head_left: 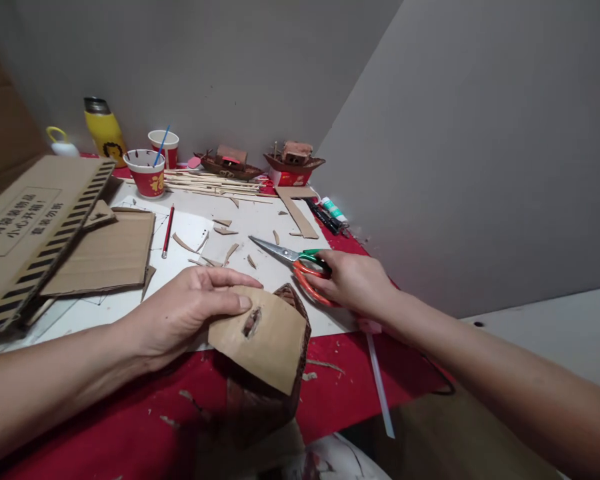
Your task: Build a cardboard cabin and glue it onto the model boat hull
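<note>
Grey walls (290,60) meet behind the counter (345,393), which carries a red cover and a white sheet (303,263). Along the rear stand a yellow bottle (97,127), two cups (147,180), a boat (240,170) and a second boat (300,159) on a red box (290,177); thin sticks (215,183) lie in front. At left, a printed panel (35,220) overlaps a cardboard sheet (105,253) and takes up that side. Offcuts (225,231) are scattered between the pencil (169,230) and the tube (335,209). Left hand (180,313): fingers grasp the slotted card (265,333), located against a brown hull (289,295) over the near part of the counter; whether they also support the hull is hidden. Right hand (357,277): fingers wrapped around the handles of the scissors (280,250); blades together, pointing left over the white sheet.
</note>
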`<state>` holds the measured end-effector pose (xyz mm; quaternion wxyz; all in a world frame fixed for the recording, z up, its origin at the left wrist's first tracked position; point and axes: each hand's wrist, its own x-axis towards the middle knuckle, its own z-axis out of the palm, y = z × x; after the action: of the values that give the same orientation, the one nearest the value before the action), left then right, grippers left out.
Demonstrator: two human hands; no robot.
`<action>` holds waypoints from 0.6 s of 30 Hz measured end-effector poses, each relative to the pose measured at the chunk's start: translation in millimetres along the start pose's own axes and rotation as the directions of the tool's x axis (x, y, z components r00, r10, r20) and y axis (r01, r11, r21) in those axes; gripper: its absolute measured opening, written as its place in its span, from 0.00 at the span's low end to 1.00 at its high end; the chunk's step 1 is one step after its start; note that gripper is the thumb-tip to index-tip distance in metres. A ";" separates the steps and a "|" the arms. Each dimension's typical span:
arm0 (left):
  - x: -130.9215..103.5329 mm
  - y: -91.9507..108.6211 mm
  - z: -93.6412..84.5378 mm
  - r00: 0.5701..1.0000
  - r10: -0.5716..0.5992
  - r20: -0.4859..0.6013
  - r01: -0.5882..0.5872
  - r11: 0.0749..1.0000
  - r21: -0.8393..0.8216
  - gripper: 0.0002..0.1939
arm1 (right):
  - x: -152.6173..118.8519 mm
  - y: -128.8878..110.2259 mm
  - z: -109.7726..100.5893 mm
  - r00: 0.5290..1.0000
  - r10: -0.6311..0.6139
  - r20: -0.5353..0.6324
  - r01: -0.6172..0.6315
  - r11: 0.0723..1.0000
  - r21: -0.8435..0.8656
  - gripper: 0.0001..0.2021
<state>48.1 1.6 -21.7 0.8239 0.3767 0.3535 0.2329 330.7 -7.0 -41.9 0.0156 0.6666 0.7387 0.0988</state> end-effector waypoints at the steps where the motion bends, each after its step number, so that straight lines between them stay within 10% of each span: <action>1: -1.0 -0.7 0.2 1.000 -0.004 0.005 0.004 1.000 0.010 0.14 | 2.4 0.0 1.7 1.000 0.012 0.018 -0.012 1.000 0.018 0.17; 5: -2.6 -5.0 -0.9 1.000 0.010 0.019 -0.011 0.999 0.042 0.17 | 0.6 -3.3 -3.6 0.999 -0.022 -0.039 0.026 0.994 0.103 0.15; 8: -3.2 -8.2 -0.7 0.998 0.027 0.054 -0.030 0.998 0.059 0.19 | -15.1 -22.0 -24.0 0.978 -0.027 -0.209 0.128 0.865 0.486 0.14; 12: -5.8 -12.1 2.5 0.995 0.045 0.085 -0.050 0.997 0.054 0.25 | -41.5 -62.5 -56.0 0.987 -0.110 -0.117 0.155 0.480 0.863 0.19; 18: -7.7 -18.9 5.4 0.993 0.062 0.105 -0.062 0.998 0.002 0.22 | -49.0 -87.2 -65.2 0.985 -0.172 0.010 0.060 0.399 0.915 0.14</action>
<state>49.5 -17.4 -30.9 0.8326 0.4015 0.2986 0.2374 240.5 -71.5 2.2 -0.3049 0.5186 0.7158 -0.3546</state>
